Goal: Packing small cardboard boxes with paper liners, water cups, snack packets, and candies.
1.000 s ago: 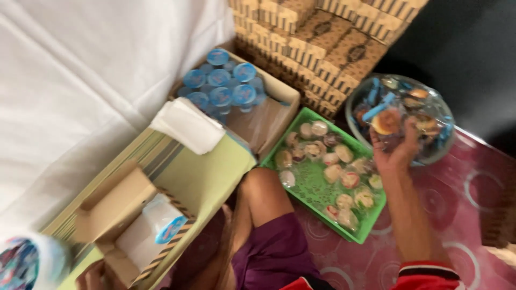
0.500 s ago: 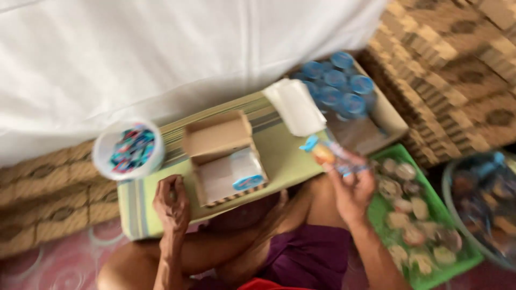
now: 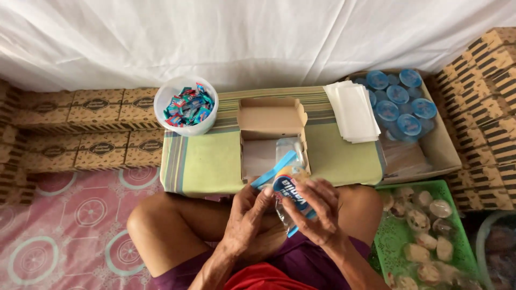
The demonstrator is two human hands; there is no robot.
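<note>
Blue-edged clear snack packet (image 3: 288, 188) sits pinched between my left hand (image 3: 248, 228) and right hand (image 3: 318, 212), just before the open cardboard box (image 3: 271, 129); possibly a bun inside; white paper stack (image 3: 352, 110) lies right.

A low surface is covered by a green striped cloth (image 3: 209, 161). On it are set a white tub (image 3: 185, 106) of wrapped sweets at the left, an open cardboard box (image 3: 271, 129) in the middle, and a stack of white sheets (image 3: 352, 111) at the right.
</note>
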